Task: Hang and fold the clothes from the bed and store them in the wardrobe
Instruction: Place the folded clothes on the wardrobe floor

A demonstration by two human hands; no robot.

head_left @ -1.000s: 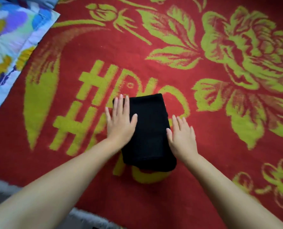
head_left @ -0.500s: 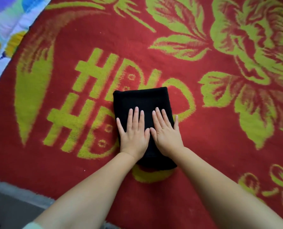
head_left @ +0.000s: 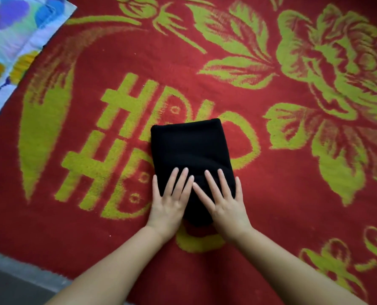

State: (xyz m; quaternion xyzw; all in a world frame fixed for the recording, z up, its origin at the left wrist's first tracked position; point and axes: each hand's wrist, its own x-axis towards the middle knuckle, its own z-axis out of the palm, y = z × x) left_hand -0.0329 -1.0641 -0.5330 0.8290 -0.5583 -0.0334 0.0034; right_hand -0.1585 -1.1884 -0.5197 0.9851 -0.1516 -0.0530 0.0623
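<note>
a black folded garment point(head_left: 188, 148) lies on the red blanket point(head_left: 293, 194) that covers the bed, over its yellow-green lettering. both hands rest flat on the near half of the bundle: the left hand point(head_left: 168, 202) at its left edge, the right hand point(head_left: 223, 201) at its right, fingers straight and spread. neither grip is closed on anything; they only press. a floral sheet point(head_left: 13, 45) shows at the far left corner.

the fold looks finished, so the risk lies in the lift — the bundle is thick and soft, and if only the top layers are taken it would likely sag open and lose its shape on the way to the wardrobe, which is not in view. sliding fingers under from both sides should keep it together. the plush blanket may also drag at the cloth and pull a layer loose.
</note>
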